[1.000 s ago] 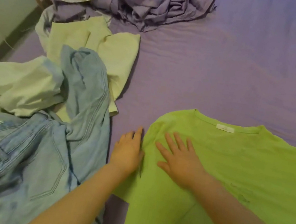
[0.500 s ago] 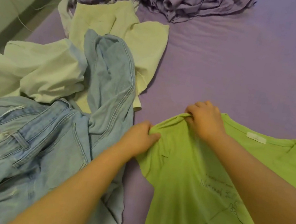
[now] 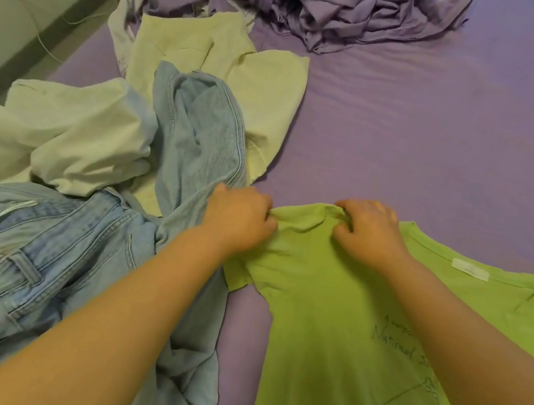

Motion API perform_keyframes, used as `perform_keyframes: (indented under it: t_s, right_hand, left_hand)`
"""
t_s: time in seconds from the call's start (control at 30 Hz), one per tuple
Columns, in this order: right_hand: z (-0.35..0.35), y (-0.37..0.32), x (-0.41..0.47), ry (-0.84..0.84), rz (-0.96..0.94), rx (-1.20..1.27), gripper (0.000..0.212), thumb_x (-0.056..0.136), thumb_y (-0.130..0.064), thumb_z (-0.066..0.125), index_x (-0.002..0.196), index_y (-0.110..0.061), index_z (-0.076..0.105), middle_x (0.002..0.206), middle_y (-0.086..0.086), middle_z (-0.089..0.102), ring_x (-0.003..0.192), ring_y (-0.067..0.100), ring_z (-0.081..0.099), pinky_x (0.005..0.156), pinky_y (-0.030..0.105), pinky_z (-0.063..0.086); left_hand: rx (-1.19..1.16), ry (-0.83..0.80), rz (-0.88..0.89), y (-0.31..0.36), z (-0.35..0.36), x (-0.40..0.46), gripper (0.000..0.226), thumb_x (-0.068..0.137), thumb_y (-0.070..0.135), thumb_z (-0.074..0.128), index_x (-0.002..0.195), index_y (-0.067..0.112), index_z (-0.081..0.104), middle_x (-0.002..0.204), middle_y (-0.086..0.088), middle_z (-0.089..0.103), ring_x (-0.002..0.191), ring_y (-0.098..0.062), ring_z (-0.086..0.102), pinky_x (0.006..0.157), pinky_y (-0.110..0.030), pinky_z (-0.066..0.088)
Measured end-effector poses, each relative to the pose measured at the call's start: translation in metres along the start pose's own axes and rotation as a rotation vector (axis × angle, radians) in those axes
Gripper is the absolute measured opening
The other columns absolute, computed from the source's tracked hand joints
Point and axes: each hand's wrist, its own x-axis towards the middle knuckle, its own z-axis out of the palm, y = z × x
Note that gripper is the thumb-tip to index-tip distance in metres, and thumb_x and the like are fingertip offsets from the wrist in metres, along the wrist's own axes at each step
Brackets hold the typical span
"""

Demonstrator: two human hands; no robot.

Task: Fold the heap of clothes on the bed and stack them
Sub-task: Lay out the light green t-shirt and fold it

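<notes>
A lime green T-shirt [image 3: 328,315] with dark printed lettering lies spread on the purple bed [image 3: 424,139], its neck label facing up. My left hand [image 3: 239,219] pinches the shirt's left shoulder edge. My right hand [image 3: 368,231] grips the same shoulder a little to the right, fingers curled into the fabric. Light blue jeans [image 3: 40,272] lie crumpled at the left, one leg running up past my left hand. Pale yellow-white garments [image 3: 226,68] lie under and behind the jeans.
A rumpled purple sheet or garment heap [image 3: 339,12] with a floral piece sits at the far top. The bed's left edge drops to a floor and wall with a socket and a white cable [image 3: 41,36].
Both hands went from lying flat on the shirt to gripping its left shoulder. They have bunched the fabric and drawn closer together at the shoulder's top edge.
</notes>
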Motion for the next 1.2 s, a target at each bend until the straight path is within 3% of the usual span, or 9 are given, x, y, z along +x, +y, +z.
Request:
perform_keyframes:
  t_s: [0.13, 0.37, 0.47, 0.57, 0.67, 0.8, 0.93, 1.03, 1.2]
  right_hand:
    - [-0.002, -0.001, 0.002, -0.005, -0.01, 0.035, 0.039, 0.099, -0.038, 0.035, 0.126, -0.021, 0.057, 0.126, 0.008, 0.058, 0.124, 0.027, 0.04, 0.103, 0.036, 0.025]
    - [-0.004, 0.009, 0.017, 0.205, 0.139, 0.105, 0.024, 0.096, -0.025, 0.049, 0.112, -0.018, 0.065, 0.115, 0.011, 0.063, 0.114, 0.033, 0.047, 0.09, 0.038, 0.035]
    - [0.007, 0.01, 0.01, 0.245, 0.026, 0.024, 0.026, 0.09, -0.021, 0.059, 0.115, -0.017, 0.064, 0.114, 0.011, 0.061, 0.115, 0.034, 0.048, 0.096, 0.04, 0.033]
    - [0.024, 0.005, -0.009, 0.434, -0.085, -0.017, 0.037, 0.078, -0.01, 0.063, 0.114, -0.009, 0.059, 0.117, 0.017, 0.057, 0.116, 0.035, 0.047, 0.099, 0.052, 0.038]
    - [0.043, -0.014, -0.036, 0.475, -0.136, 0.002, 0.039, 0.085, -0.023, 0.048, 0.121, -0.011, 0.053, 0.129, 0.017, 0.052, 0.126, 0.032, 0.038, 0.105, 0.055, 0.032]
    - [0.07, -0.04, -0.063, 0.331, -0.073, 0.049, 0.054, 0.092, -0.045, 0.037, 0.137, -0.016, 0.046, 0.145, 0.016, 0.041, 0.136, 0.032, 0.031, 0.11, 0.054, 0.024]
    - [0.088, -0.047, -0.065, 0.137, 0.065, -0.038, 0.071, 0.091, -0.068, 0.01, 0.149, -0.029, 0.022, 0.155, 0.016, 0.022, 0.145, 0.032, 0.013, 0.113, 0.058, 0.006]
    - [0.089, -0.046, -0.058, 0.043, 0.043, -0.156, 0.075, 0.089, -0.07, 0.005, 0.148, -0.028, 0.025, 0.155, 0.017, 0.022, 0.145, 0.034, 0.011, 0.111, 0.06, 0.001]
    - [0.086, -0.03, -0.099, 0.11, 0.07, -0.144, 0.072, 0.093, -0.063, 0.01, 0.143, -0.021, 0.04, 0.151, 0.019, 0.031, 0.141, 0.036, 0.022, 0.109, 0.06, 0.012]
  left_hand:
    - [-0.002, -0.038, 0.026, -0.005, -0.001, 0.0, 0.027, 0.093, 0.04, 0.052, 0.11, 0.018, 0.055, 0.103, 0.0, 0.063, 0.098, -0.023, 0.058, 0.09, -0.036, 0.032]
    - [0.164, -0.031, -0.048, -0.014, -0.018, 0.01, 0.029, 0.088, 0.045, 0.056, 0.102, 0.02, 0.059, 0.072, 0.008, 0.046, 0.082, -0.02, 0.05, 0.078, -0.034, 0.026]
    - [0.187, 0.075, -0.061, -0.013, -0.013, 0.01, 0.025, 0.089, 0.039, 0.055, 0.104, 0.021, 0.062, 0.097, -0.001, 0.058, 0.099, -0.025, 0.05, 0.079, -0.035, 0.03]
    - [-0.28, 0.152, -0.136, -0.004, -0.002, 0.004, 0.02, 0.088, 0.027, 0.055, 0.102, 0.014, 0.061, 0.094, -0.006, 0.062, 0.092, -0.026, 0.056, 0.078, -0.036, 0.044]
    - [-0.611, 0.244, -0.143, 0.004, 0.011, -0.002, 0.013, 0.093, 0.012, 0.047, 0.101, 0.008, 0.057, 0.085, -0.007, 0.057, 0.079, -0.025, 0.054, 0.074, -0.041, 0.043]
    - [-0.433, 0.204, -0.069, 0.007, 0.017, -0.008, 0.023, 0.098, 0.017, 0.04, 0.118, 0.014, 0.049, 0.098, -0.007, 0.04, 0.083, -0.031, 0.051, 0.072, -0.037, 0.043]
    - [0.051, 0.045, -0.092, -0.002, -0.003, -0.005, 0.035, 0.091, 0.004, 0.049, 0.124, 0.014, 0.042, 0.111, -0.011, 0.041, 0.072, -0.028, 0.049, 0.06, -0.036, 0.042]
    - [0.361, 0.232, -0.06, -0.002, -0.003, -0.008, 0.037, 0.071, 0.01, 0.068, 0.107, 0.015, 0.061, 0.103, -0.008, 0.059, 0.073, -0.024, 0.058, 0.053, -0.031, 0.04]
    - [0.181, 0.293, 0.246, 0.042, 0.044, -0.048, 0.041, 0.078, 0.021, 0.038, 0.1, 0.014, 0.072, 0.11, -0.01, 0.068, 0.104, -0.03, 0.064, 0.09, -0.045, 0.051]
